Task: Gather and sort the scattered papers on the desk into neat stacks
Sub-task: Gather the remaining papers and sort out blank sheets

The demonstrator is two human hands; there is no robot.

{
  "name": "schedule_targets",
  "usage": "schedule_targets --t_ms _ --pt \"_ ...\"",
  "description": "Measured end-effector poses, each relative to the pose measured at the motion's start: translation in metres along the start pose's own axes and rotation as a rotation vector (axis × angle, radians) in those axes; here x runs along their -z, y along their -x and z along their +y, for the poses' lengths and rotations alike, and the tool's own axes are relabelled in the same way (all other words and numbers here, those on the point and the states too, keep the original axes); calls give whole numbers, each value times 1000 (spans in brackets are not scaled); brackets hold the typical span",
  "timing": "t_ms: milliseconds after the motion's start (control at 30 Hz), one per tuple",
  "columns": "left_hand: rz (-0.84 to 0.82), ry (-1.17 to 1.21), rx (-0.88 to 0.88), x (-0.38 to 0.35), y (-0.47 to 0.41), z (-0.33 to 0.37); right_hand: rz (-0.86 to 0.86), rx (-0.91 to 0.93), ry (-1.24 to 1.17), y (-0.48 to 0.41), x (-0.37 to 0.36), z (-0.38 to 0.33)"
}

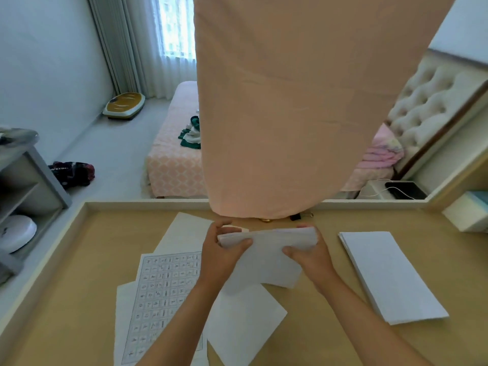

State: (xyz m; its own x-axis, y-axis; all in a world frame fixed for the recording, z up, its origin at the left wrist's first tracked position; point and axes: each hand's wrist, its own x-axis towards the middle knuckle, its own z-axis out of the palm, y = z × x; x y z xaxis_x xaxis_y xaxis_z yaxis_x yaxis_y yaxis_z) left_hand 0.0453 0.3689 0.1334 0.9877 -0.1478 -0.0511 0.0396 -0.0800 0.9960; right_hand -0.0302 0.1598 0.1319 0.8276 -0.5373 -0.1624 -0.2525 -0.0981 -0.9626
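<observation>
Tan wood, the tabletop (92,247) has a raised cream rim; above its middle I grip a bundle of white papers (266,249) by both ends, my left hand (219,256) curled round the left end, my right hand (311,256) round the right; the bundle's lower sheets sag towards me. A neat white stack (388,273) lies near the right edge, well apart from my hands; a printed grid sheet (161,294) and blank sheets (243,320) overlap towards the front left corner and under my forearms. A peach cloth (290,101) hangs down to the far edge, a black binder clip (298,216) just beside it; beyond stand a pink-covered bed (171,165), a tufted headboard (427,101) and grey curtains (118,43).
</observation>
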Motion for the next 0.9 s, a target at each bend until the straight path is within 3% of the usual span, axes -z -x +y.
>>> schedule_targets --t_ms 400,567,767,900 --pt "51 -41 -36 -14 -20 -14 15 -8 -51 -24 -3 15" --pt "-39 -127 -1 -15 -12 -45 -74 7 64 -18 -14 42" --pt "31 -137 -60 -22 -10 -53 73 -49 22 -16 -16 43" --pt "-64 -197 78 -26 -6 -70 -33 -117 124 -7 -16 65"
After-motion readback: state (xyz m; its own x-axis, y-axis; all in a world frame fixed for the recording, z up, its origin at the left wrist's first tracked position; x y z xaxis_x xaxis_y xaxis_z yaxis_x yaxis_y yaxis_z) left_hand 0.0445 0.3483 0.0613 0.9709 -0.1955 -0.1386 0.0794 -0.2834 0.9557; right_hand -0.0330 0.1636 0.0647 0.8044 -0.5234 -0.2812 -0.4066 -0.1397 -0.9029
